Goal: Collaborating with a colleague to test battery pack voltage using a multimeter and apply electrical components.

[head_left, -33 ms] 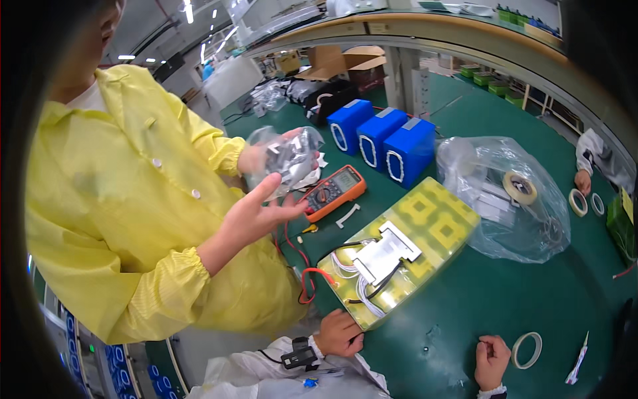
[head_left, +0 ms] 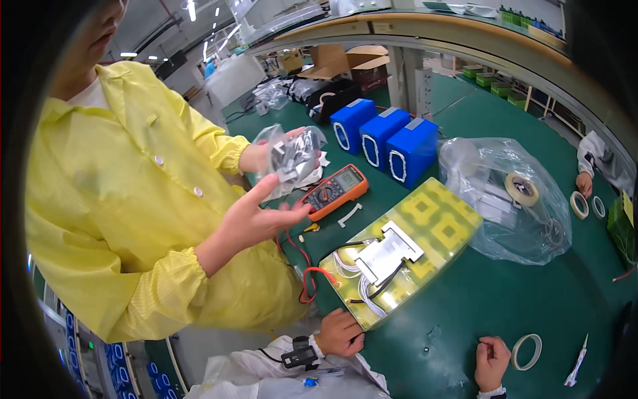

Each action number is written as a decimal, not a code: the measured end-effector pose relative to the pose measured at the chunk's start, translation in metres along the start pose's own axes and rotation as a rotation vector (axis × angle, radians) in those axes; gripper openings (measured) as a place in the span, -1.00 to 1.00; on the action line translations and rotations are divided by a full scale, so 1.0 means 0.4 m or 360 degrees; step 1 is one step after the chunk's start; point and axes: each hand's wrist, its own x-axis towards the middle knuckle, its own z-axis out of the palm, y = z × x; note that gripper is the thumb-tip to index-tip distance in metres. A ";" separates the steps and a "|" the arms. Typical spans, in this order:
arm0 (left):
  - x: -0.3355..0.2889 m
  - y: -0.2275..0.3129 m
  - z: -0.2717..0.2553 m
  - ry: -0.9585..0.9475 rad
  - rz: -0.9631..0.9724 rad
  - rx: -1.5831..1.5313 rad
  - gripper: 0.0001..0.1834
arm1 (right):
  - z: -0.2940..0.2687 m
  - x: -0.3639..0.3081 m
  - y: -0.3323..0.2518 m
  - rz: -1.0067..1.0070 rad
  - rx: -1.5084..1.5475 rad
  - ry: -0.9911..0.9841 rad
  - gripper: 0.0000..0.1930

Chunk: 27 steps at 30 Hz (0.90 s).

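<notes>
My left hand [head_left: 340,334] rests on the green table, loosely closed, against the near corner of a yellow battery pack [head_left: 442,223]. Nothing shows in its fingers. A white circuit board module [head_left: 387,254] with black and white wires lies on top of the pack. Farther right, my right hand [head_left: 492,364] lies curled in a loose fist, with nothing visible in it, just left of a roll of tape [head_left: 527,352]. Across on the left, a co-worker in a yellow coat holds a clear bag [head_left: 292,156] of small parts between both hands.
An orange multimeter [head_left: 335,191] with red leads lies left of the pack. Behind stand three blue battery packs [head_left: 412,153]. A large clear plastic bag [head_left: 508,199] with tape in it lies to the right. At far right are a glue tube [head_left: 577,361] and another person's hand [head_left: 584,184].
The co-worker's bag of parts has turned slightly, and its contents show more sharply. My two hands have stayed where they were.
</notes>
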 end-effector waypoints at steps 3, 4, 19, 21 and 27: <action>0.001 -0.002 0.001 0.0066 0.0026 -0.0009 -0.75 | 0.000 0.002 -0.009 0.0064 0.0003 -0.0026 -0.95; 0.002 -0.003 0.001 0.0067 0.0034 -0.0005 -0.75 | 0.000 0.003 -0.007 0.0068 0.0009 -0.0033 -0.95; 0.014 -0.004 0.001 0.0008 -0.0016 -0.0071 -0.74 | 0.002 0.007 -0.009 0.0091 -0.0008 -0.0032 -0.94; 0.010 -0.005 -0.008 0.0049 0.0001 -0.0036 -0.73 | -0.002 0.011 -0.028 0.0096 -0.0023 -0.0075 -0.93; 0.014 -0.005 -0.005 0.0040 -0.0010 -0.0035 -0.72 | -0.004 0.011 -0.024 0.0132 0.0008 -0.0086 -0.93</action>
